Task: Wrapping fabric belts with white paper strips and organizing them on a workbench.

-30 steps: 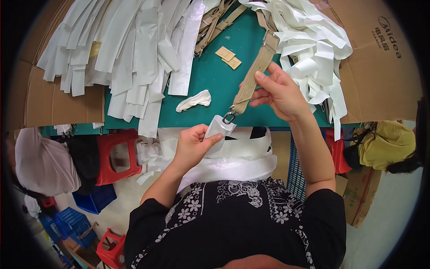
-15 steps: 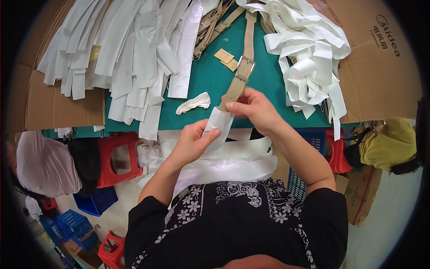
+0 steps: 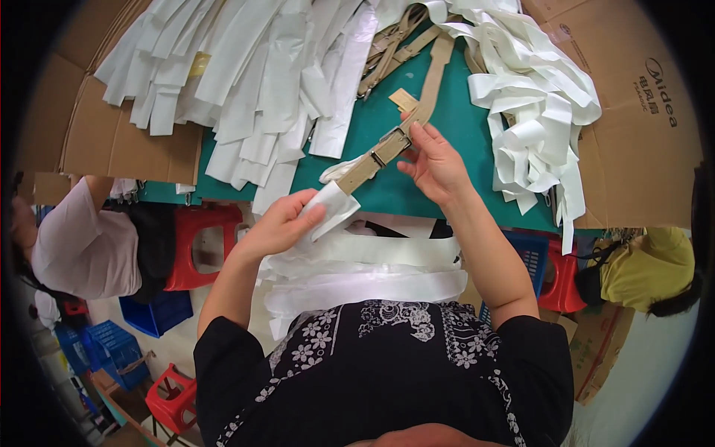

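Observation:
A tan belt (image 3: 433,78) with a metal buckle runs from the far pile down toward me on a slant. Its near end sits inside a narrow white sleeve (image 3: 337,203). My left hand (image 3: 283,222) pinches that sleeve between thumb and fingers, at the belt's near end. Just past the buckle, my right hand (image 3: 438,160) has the belt between thumb and index finger, while its other fingers curl loosely apart. A crumpled white cloth-like piece (image 3: 328,174) lies partly behind the belt.
Several flat white sleeves (image 3: 246,82) cover the table's left side, and a heap of white strips (image 3: 532,112) its right. More tan belts (image 3: 398,56) lie at the back on the green tabletop (image 3: 372,123). White sleeves (image 3: 365,287) rest across my lap. Other people sit at both sides.
My left hand has moved left and toward me with the sleeve, drawing more of the belt along. My right hand has shifted up the belt, past the buckle.

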A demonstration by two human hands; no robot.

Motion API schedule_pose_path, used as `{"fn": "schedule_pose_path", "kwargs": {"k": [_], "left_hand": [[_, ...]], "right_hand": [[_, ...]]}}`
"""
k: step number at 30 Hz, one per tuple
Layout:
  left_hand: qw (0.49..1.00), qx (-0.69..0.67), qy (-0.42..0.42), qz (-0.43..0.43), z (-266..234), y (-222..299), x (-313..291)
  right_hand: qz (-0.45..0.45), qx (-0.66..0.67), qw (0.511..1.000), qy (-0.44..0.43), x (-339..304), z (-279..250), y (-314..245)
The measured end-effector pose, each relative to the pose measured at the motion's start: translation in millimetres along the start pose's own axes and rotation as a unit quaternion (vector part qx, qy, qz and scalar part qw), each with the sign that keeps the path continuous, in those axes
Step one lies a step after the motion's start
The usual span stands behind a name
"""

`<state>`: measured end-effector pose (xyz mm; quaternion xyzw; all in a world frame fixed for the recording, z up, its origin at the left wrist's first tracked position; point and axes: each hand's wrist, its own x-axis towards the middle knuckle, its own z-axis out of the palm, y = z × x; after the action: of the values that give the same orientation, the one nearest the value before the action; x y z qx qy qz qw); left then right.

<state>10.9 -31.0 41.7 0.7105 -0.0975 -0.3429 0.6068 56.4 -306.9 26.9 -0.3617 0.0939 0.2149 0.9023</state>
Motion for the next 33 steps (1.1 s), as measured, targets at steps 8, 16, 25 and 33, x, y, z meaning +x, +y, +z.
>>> {"fn": "schedule_pose_path", "kwargs": {"k": [8, 16, 25, 33], "left_hand": [[0.991, 0.108, 0.051, 0.066, -5, 5, -5], [0.965, 0.184, 0.060, 0.175, 15, -6, 17], [0.986, 0.148, -0.019, 0.082, 15, -6, 21], [0.873, 0.374, 0.130, 0.284, 29, -3, 17]], "right_hand": [[-0.076, -0.226, 0.971, 0.021, -20, 48, 20], [-0.039, -0.186, 0.979, 0.079, -32, 33, 18], [-0.183, -0.306, 0.919, -0.169, -47, 19, -2], [-0.142, -0.347, 0.921, 0.101, -44, 29, -13]]}}
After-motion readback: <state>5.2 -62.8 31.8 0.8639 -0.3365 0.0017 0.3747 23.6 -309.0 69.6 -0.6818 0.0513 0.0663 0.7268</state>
